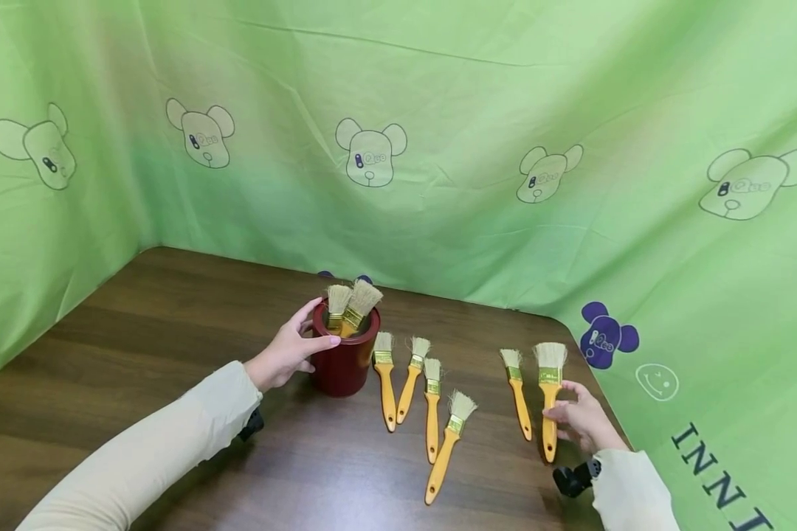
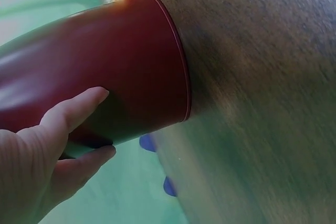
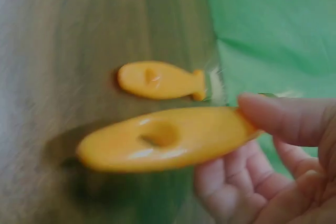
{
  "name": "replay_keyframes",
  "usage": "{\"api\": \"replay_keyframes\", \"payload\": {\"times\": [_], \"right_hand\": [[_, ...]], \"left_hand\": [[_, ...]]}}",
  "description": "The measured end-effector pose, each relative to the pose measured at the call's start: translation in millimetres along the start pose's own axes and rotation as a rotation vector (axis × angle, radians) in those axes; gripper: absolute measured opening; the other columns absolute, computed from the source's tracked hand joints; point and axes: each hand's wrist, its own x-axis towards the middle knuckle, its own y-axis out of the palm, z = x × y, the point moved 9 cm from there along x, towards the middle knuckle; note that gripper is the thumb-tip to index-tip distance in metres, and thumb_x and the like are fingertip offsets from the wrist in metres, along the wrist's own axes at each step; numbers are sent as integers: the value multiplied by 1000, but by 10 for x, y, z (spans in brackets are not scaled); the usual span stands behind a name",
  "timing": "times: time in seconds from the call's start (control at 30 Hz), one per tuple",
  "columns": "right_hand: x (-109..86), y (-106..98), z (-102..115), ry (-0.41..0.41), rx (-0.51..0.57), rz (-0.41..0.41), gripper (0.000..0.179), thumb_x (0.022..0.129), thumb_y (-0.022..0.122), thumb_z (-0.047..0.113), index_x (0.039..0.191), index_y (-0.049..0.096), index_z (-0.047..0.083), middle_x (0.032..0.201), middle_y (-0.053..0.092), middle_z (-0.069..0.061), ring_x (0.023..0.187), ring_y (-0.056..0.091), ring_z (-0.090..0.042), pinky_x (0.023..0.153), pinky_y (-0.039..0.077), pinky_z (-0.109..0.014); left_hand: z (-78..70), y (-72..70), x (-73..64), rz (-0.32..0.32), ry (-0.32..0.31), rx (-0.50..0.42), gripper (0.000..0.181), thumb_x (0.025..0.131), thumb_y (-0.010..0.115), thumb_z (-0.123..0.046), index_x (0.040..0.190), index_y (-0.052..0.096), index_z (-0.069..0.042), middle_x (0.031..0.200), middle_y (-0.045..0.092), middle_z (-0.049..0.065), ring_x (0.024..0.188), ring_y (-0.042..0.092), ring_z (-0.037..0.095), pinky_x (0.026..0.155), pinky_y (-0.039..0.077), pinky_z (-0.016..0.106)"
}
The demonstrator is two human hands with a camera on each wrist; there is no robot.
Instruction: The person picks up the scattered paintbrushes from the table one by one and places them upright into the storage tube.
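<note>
My left hand (image 1: 285, 352) holds the dark red cylindrical pot (image 1: 341, 371) from the left, thumb at the front of its rim. Two paintbrushes stand in the pot bristles up, the wider paintbrush (image 1: 362, 298) leaning right. In the left wrist view, fingers lie against the pot's smooth wall (image 2: 131, 61). At the right, my right hand (image 1: 579, 419) pinches the yellow handle of a wide paintbrush (image 1: 549, 394), bristles pointing away from me. The right wrist view shows the thumb on top of this handle (image 3: 205, 140) and a shadow beneath. Just left lies a narrower paintbrush (image 1: 518, 402).
Several yellow-handled paintbrushes, among them a front one (image 1: 446, 453), lie between pot and right hand on the brown wooden table (image 1: 239, 457). A green printed cloth (image 1: 438, 221) hangs behind the table and along its sides.
</note>
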Motion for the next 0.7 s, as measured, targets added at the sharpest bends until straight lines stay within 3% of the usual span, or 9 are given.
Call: {"api": "replay_keyframes", "payload": {"times": [0.17, 0.37, 0.7], "right_hand": [[-4, -3, 177, -89, -1, -61, 72, 87, 61, -6, 141, 14, -7, 99, 52, -8, 73, 59, -5, 64, 53, -31], [-6, 114, 384, -179, 34, -77, 62, 86, 58, -9, 136, 21, -9, 91, 51, 1, 70, 59, -3, 64, 54, -27], [87, 674, 828, -267, 156, -83, 62, 85, 59, -12, 136, 26, -7, 93, 53, 1, 72, 57, -1, 63, 52, -23]], "left_hand": [[-9, 0, -6, 4, 5, 6, 85, 90, 63, -8, 155, 10, -19, 151, 19, 25, 132, 32, 48, 88, 33, 73], [0, -16, 13, -14, 13, -3, 84, 89, 63, -8, 155, 12, -21, 151, 21, 23, 131, 35, 46, 87, 34, 72], [1, 0, 0, -3, 13, -9, 84, 90, 63, -8, 155, 12, -21, 151, 20, 23, 132, 33, 46, 89, 31, 73]]}}
